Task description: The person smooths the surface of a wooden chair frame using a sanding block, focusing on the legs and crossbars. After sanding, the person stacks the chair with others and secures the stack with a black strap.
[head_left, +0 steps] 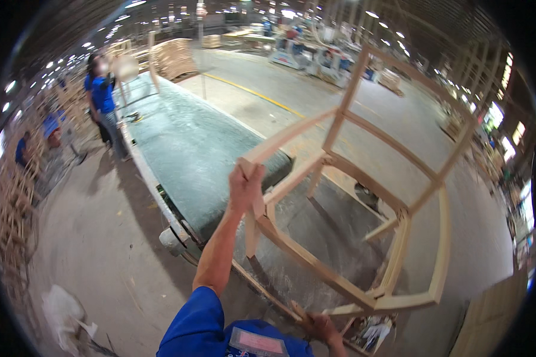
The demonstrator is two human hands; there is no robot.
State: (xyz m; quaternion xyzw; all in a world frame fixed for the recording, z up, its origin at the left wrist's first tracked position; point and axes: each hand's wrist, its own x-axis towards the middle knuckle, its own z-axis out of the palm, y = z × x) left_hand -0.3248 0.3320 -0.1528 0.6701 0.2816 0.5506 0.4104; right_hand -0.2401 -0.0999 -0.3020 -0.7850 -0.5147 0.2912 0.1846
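Observation:
A bare wooden armchair frame (315, 262), with an open seat and a tall back, stands tilted in front of me at the right. My left hand (246, 183) is closed round the front end of its left armrest. Low down near my body, my right hand (323, 328) grips the lower end of the frame's right front leg, its fingers partly hidden. Beneath the frame lies a dark, dusty surface (339, 238). Just left of the frame is the end of a long grey-green conveyor belt (190, 149).
Two people in blue shirts (103, 95) stand beside the belt's far left end, near another chair (128, 68). Stacked wooden parts (174, 58) are behind them. Many chair frames (12, 250) line the left side. Machines (315, 59) stand far off. A white bag (64, 312) lies lower left.

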